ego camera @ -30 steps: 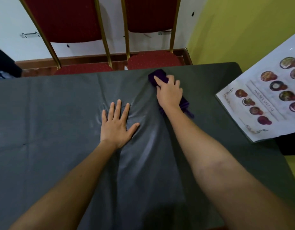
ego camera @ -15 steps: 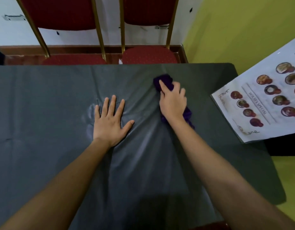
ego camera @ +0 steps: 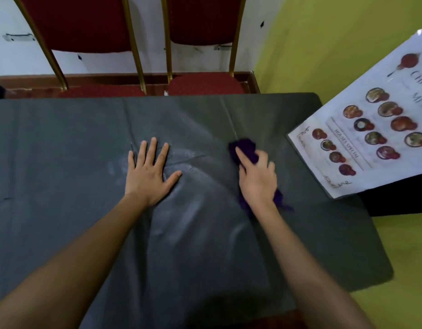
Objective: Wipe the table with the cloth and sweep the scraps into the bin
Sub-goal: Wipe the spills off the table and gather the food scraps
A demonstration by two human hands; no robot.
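A dark grey cover lies over the table (ego camera: 63,148), creased in the middle. My right hand (ego camera: 258,179) presses a purple cloth (ego camera: 245,148) onto the cover right of centre; the cloth shows beyond my fingertips and behind my wrist. My left hand (ego camera: 149,173) lies flat on the cover left of it, fingers spread, holding nothing. No scraps or bin can be seen.
A laminated menu sheet (ego camera: 362,138) with food pictures overhangs the table's right edge. Two red chairs (ego camera: 205,85) with gold frames stand behind the far edge against a white wall. The floor to the right is yellow-green.
My right hand has dragged the cloth from near the far edge toward me and to the right. My left hand has stayed flat on the cover.
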